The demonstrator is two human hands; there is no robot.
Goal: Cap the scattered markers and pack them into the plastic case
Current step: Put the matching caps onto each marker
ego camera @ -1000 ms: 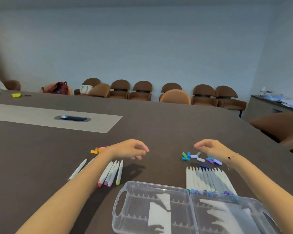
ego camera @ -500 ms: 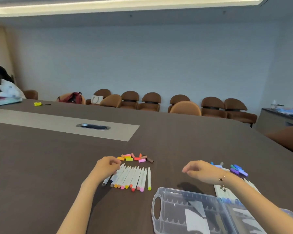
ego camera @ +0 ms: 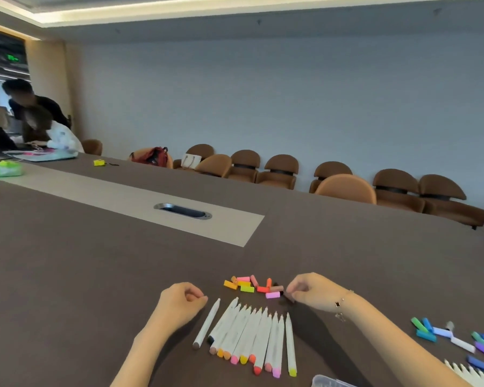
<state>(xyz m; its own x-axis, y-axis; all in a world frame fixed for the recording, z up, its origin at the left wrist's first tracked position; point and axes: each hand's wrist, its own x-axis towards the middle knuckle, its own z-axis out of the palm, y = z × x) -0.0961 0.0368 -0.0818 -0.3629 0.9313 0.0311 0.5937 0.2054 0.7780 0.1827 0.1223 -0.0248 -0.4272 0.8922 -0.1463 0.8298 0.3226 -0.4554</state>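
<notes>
On the dark table [ego camera: 67, 275], working from the left, the left hand [ego camera: 179, 305] rests near the table's near edge with its fingers curled loosely into the palm and nothing visibly held, its knuckles just left of a lone white marker [ego camera: 207, 322] that lies apart from the rest – long axis running from near-left to far-right, bare tip pointing away from the person. Just right of it the fanned row of markers [ego camera: 252, 336] lies side by side, touching, white barrels converging toward the far end, coloured ends toward the near edge and uncapped tips pointing at the loose caps [ego camera: 252, 286] beyond them. Those warm-coloured caps sit in a small cluster past the tips, lying at mixed angles. The right hand [ego camera: 310, 291] is at the cluster's right side, fingertips bent down at a dark cap [ego camera: 287, 296] – whether they already pinch it I cannot tell. The right hand is plainly nearer the caps, the left nearer the barrels. Farther right a second scatter of blue and purple caps [ego camera: 458, 336] lies toward the table's right edge, and a corner of the plastic case [ego camera: 327, 382] shows at the near edge
</notes>
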